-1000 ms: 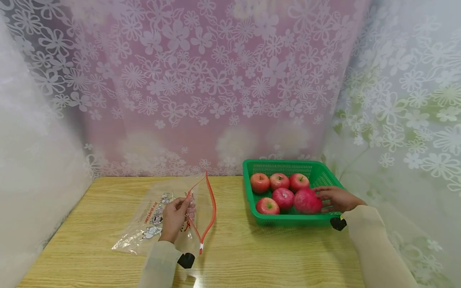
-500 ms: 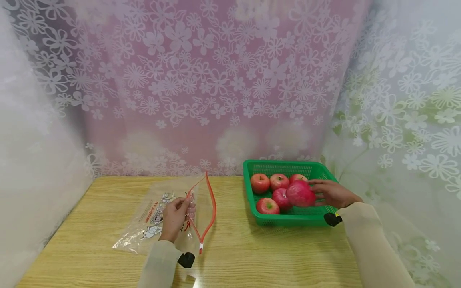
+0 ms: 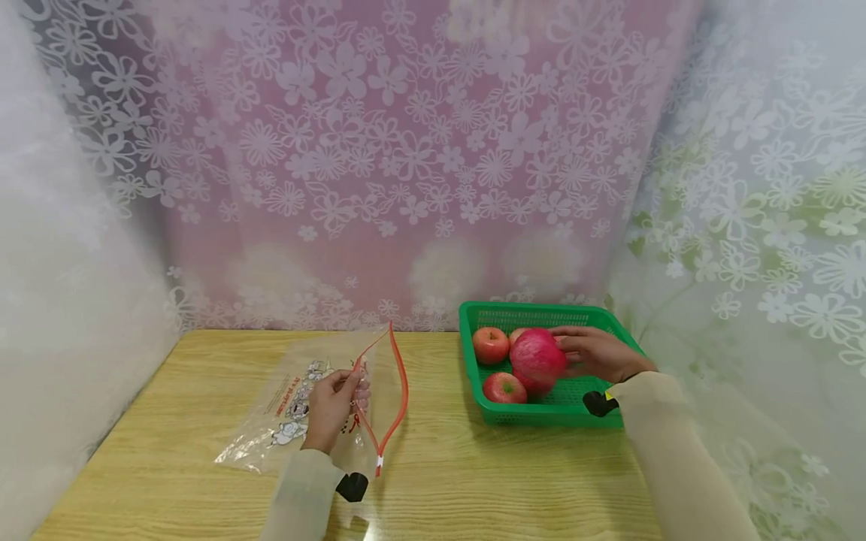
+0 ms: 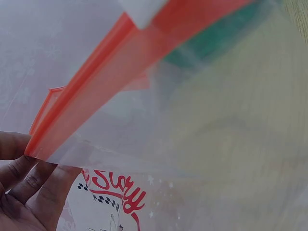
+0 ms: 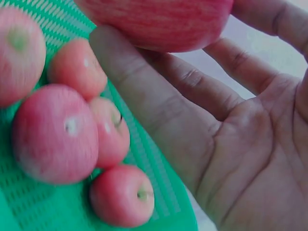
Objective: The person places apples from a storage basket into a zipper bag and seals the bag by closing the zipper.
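right hand [image 3: 598,355] gripped an apple [image 3: 537,357] over the desk's [image 3: 460,481] back-edge basket [image 3: 541,415], just fingers [image 5: 144,86], so might've slipped; left hand [image 3: 330,409] pinched the bag [image 3: 287,398]

"What carries everything?"
"A wood-grained table [image 3: 473,488]; a green basket [image 3: 551,411] stands toward its right."
"And on the left?"
"A clear printed bag [image 3: 294,406], red along its opening."
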Demonstrator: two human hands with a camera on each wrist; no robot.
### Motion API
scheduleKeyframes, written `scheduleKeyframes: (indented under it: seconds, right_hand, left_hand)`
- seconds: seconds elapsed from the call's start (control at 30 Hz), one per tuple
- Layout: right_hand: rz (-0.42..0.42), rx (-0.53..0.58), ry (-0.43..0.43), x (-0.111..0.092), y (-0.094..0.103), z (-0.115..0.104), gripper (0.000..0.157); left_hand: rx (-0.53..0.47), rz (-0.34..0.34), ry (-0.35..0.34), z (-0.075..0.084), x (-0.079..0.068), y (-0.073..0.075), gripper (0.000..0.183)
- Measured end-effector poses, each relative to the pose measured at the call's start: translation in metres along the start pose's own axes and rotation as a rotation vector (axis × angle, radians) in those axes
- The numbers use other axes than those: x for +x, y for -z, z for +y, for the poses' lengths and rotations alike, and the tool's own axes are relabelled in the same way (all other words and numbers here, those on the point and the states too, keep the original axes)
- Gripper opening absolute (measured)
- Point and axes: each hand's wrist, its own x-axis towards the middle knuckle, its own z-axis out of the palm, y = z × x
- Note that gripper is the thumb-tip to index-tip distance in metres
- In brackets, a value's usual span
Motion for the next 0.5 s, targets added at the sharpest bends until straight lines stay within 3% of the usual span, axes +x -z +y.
scheduleKeyframes:
  seconds: [0.1,0.3,0.5]
  right_hand:
    - [-0.015,0.032,0.012,0.006,-0.011,-0.005,0.027]
    - [-0.016,0.010,0.019,0.026,-0.034,-0.014,0.046]
    - [-0.061,0.025,0.031,0.048,-0.059,-0.017,0.049]
  left_hand:
    - [-0.020,-0.005,-0.001,0.001,0.001,0.000,0.028]
    - [-0.008,-0.006,-0.008,0.002,0.001,-0.001,0.029]
    - [-0.023,-0.007,-0.003,0.001,0.001,0.000,0.028]
